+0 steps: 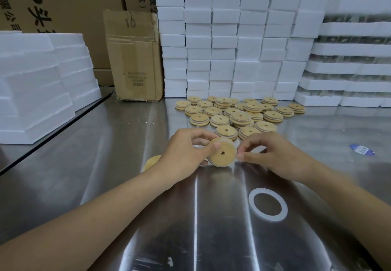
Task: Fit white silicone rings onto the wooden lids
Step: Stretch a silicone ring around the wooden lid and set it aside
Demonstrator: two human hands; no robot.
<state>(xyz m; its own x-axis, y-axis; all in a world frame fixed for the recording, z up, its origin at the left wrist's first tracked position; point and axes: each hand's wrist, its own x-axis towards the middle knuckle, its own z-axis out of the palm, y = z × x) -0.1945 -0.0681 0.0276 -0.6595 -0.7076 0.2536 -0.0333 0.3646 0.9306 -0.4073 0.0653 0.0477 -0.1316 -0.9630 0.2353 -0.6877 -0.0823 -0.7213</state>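
Dozens of round wooden lids look ringed; your left hand grips another lid, your right hand pinches its rim; one white silicone ring waits.

Clock centred on the held lid, gripped by the left hand and right hand.

- 12 o'clock: the lid pile starts just beyond the fingers. The foam block wall closes the rear.
- 11 o'clock: upright carton.
- 9 to 10 o'clock: foam slabs line the far left. Bare steel table lies open before them.
- 8 o'clock: single lid just behind the left wrist.
- 5 o'clock: loose ring, flat, near the right forearm.
- 3 o'clock: open steel, with a flat label well apart.
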